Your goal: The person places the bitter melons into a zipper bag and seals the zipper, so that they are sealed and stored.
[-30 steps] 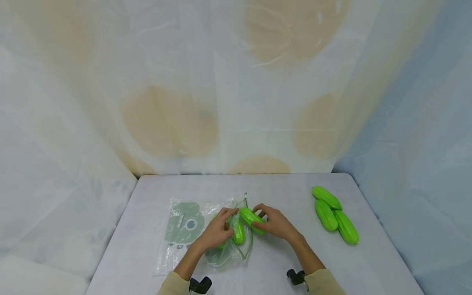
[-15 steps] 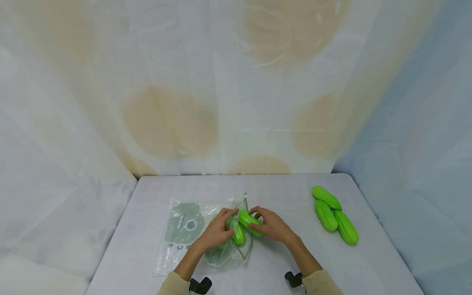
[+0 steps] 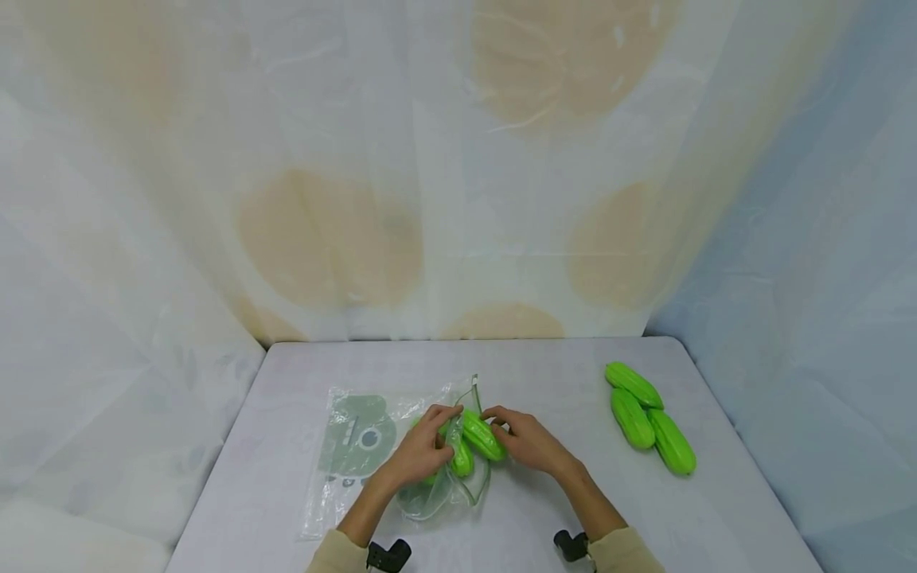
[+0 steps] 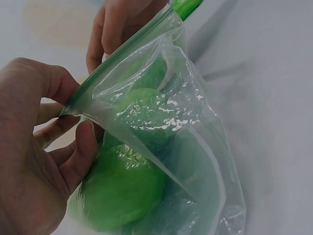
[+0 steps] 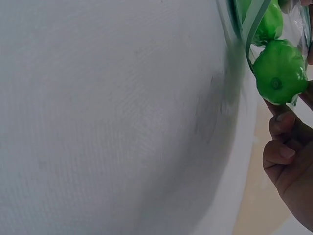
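My left hand (image 3: 419, 452) pinches the edge of a clear zip bag (image 4: 222, 169) between thumb and fingers, near its green zip strip (image 4: 120, 54). Inside the bag are bright green, ribbed, zucchini-like vegetables, one (image 4: 117, 188) showing through the film below the left fingers. Another zucchini-like vegetable (image 3: 483, 434) lies at the bag's mouth, its end (image 5: 279, 73) facing the right wrist camera. My right hand (image 3: 532, 442) is at that end, fingers touching it and thumb bent beside it. The left hand hides part of the bag.
Three more zucchini-like vegetables (image 3: 634, 418) lie close together on the table (image 3: 544, 366) at the right. A clear plastic part with a green print (image 3: 361, 434) lies flat left of the hands; whether it belongs to the same bag, I cannot tell. Patterned sheets surround the table.
The vegetable at the bag's mouth has moved slightly left, further into the opening. My right hand has followed it, and its thumb no longer lies over the vegetable. The left hand stays in place.
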Motion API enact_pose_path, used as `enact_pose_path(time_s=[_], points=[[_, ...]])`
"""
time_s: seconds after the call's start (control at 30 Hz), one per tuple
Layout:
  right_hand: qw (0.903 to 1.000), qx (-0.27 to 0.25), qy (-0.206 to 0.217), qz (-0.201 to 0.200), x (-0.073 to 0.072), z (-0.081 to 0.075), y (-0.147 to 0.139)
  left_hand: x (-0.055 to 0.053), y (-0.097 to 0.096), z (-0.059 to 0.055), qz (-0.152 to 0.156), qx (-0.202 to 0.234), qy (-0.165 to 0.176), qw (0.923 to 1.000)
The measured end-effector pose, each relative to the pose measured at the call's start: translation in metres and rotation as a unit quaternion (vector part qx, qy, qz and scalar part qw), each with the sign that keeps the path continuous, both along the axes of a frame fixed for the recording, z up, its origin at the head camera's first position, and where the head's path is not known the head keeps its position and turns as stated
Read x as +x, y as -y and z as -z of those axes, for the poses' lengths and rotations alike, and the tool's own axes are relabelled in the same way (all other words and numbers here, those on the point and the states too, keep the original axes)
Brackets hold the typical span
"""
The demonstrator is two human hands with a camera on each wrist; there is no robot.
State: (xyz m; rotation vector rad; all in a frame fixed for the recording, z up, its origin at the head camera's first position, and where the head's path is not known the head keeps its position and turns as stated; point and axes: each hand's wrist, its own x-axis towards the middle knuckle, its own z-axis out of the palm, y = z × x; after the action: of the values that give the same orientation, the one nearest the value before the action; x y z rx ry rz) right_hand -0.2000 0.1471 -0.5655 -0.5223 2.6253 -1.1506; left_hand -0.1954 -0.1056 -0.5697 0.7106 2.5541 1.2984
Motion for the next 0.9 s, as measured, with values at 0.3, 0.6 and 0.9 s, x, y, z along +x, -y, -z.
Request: enact_pose_path(time_s=[0.3,0.6,0.9], points=[[0.9998,-0.004,-0.01,-0.013,0.0018,-0.0004,0.0015,0.0011,-0.0009,-0.0019,0.011,0.011,-0.009,0.9998],[0.9989,0.005,-0.04,-0.022,0.0016,0.0005,0.0026,-0.0002,-0.0018,-0.0014,0.016,0.006,-0.014,0.9997],[0.9991,0.008,-0.03,-0.03,0.0036,0.0016,0.0055,-0.0006,-0.0018,0.001,0.02,0.005,-0.02,0.9996]])
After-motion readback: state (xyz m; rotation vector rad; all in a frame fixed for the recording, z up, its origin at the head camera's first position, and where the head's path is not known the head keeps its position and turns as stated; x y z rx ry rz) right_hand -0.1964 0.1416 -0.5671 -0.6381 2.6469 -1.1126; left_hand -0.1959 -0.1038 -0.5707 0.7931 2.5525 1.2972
